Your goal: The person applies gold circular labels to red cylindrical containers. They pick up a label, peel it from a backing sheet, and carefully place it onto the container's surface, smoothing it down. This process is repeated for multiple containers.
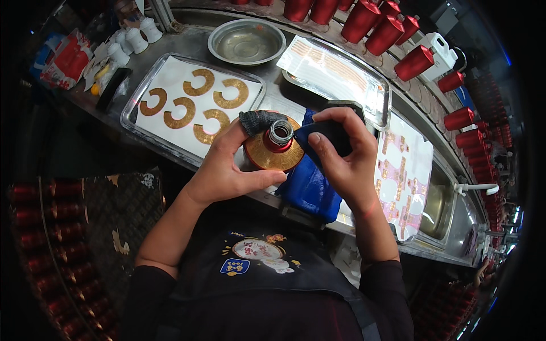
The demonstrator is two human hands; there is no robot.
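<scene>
A metal bench (pixel 276 91) runs across a workshop, its edges bent by the lens and its ends lost in the black rim. Nearest is the wearer's dark apron (pixel 256 256) with a cartoon print, its lower part fading into shadow. To the left, a rack of red bottles (pixel 45 238) is too dim to count, beside a worn dark board (pixel 125 210).

Over the bench's near edge, the left hand (pixel 227 165) has its grip closed around a red bottle (pixel 277 152), thumb on the near side, a dark grey sleeve (pixel 259 121) covering the index finger. The bottle is seen from above: silver threaded neck, gold label on the shoulder, body mostly hidden beneath. The right hand (pixel 354 156) pinches a dark flat piece (pixel 335 136) between thumb and fingers, close against the bottle's right side; its exact form, and whether it touches, cannot be told. A blue cloth (pixel 310 193) lies below, partly covered by the hands.

Beyond to the left, a tray (pixel 128 108) carries five gold C-shaped labels (pixel 199 82), the closest partly behind the left hand. To the right lies a white sheet (pixel 401 170) of pink-and-gold labels, near a sink (pixel 438 210). Farther back are a round basin (pixel 245 52) and a striped sheet (pixel 335 62) half lost in glare. Farthest, red bottles on the line (pixel 389 34) are cut off above and blur rightward.
</scene>
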